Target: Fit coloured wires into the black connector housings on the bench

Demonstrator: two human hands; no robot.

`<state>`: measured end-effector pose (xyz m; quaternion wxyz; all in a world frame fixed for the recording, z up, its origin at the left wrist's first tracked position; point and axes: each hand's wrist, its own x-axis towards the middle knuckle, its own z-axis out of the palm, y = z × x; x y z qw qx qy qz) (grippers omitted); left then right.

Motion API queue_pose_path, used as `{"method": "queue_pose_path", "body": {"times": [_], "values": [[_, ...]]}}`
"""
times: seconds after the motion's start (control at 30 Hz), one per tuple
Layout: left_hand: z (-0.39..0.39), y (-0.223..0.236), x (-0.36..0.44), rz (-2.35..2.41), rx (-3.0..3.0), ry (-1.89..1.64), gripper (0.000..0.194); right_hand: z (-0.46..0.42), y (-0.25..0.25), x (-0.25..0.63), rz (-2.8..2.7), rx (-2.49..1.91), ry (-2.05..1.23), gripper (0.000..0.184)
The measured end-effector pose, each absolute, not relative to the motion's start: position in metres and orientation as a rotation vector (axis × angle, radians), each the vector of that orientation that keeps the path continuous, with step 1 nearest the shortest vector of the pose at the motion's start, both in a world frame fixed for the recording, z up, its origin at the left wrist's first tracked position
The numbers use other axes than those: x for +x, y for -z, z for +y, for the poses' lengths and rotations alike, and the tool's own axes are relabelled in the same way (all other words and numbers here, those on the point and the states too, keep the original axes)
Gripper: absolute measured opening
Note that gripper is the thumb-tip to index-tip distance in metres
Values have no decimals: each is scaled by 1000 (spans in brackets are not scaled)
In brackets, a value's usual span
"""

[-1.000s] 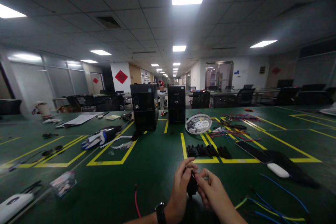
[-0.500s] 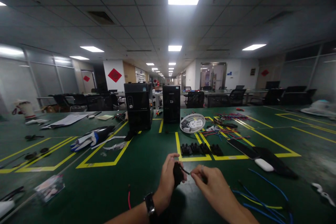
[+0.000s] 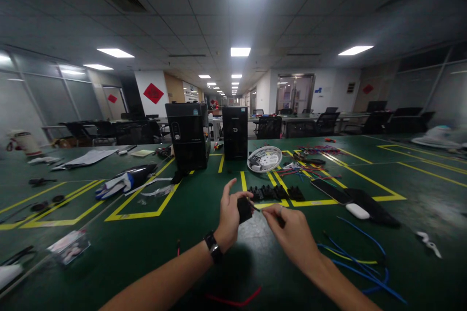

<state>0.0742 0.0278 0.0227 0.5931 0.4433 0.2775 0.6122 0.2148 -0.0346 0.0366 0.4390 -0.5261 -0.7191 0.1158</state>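
Note:
My left hand (image 3: 229, 215), with a dark watch on its wrist, grips a small black block-shaped part (image 3: 244, 210) above the green table. A thin dark wire (image 3: 256, 208) sticks out from the block's right side. Its free end is pinched between the thumb and forefinger of my right hand (image 3: 286, 228). Just beyond my hands lies a row of similar black parts (image 3: 268, 193). A red wire (image 3: 235, 301) lies on the table close to me, partly under my left forearm. Whether the wire is fixed in the block is too small to tell.
Two black computer towers (image 3: 188, 143) stand at the back. Right of them are a white basket (image 3: 264, 159) and a tangle of coloured wires (image 3: 310, 170). Blue wires (image 3: 368, 277), a phone (image 3: 330, 190) and a white case (image 3: 357, 211) lie to the right; a glove (image 3: 120, 182) lies left.
The view has tilted down slightly. Both hands have risen a little off the table with the block and wire, and more of the red wire shows near me.

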Motion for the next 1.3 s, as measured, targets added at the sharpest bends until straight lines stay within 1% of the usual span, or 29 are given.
{"method": "queue_pose_path", "body": {"times": [0.07, 0.13, 0.2, 0.23, 0.27, 0.37, 0.5, 0.6, 0.8, 0.87, 0.97, 1.1, 1.2, 1.3], "values": [[38, -34, 80, 614, 1038, -1463, 54, -36, -33, 216, -1747, -1332, -277, 21], [62, -46, 77, 644, 983, -1551, 49, -42, -18, 212, -1762, -1348, -314, 21], [94, -54, 64, 789, 856, -1698, 43, -51, -2, 204, -1857, -1347, -401, 20], [111, -56, 55, 866, 840, -1724, 44, -55, 4, 199, -1916, -1340, -451, 20], [126, -56, 47, 936, 861, -1663, 44, -58, 8, 193, -1966, -1331, -493, 19], [154, -42, 29, 1003, 893, -1490, 39, -64, 13, 174, -2096, -1257, -543, 18], [157, -7, 38, 1079, 988, -1319, 30, -63, 18, 162, -2452, -979, -529, 31], [158, 8, 48, 1163, 1083, -1266, 30, -64, 11, 171, -2514, -859, -451, 29], [178, 11, 36, 1330, 1316, -1173, 40, -74, -48, 232, -2337, -1125, -294, 24], [183, 13, 29, 1398, 1394, -1130, 40, -77, -58, 265, -2301, -1250, -272, 24], [188, 16, 21, 1481, 1529, -1062, 39, -86, -54, 319, -2230, -1458, -299, 24], [190, 12, 23, 1540, 1787, -1004, 35, -106, -32, 372, -2103, -1658, -277, 26], [188, 4, 39, 1522, 2019, -990, 38, -119, -22, 378, -2106, -1693, -279, 28], [181, 3, 65, 1404, 2238, -881, 42, -119, -19, 367, -2152, -1685, -251, 28]]}}
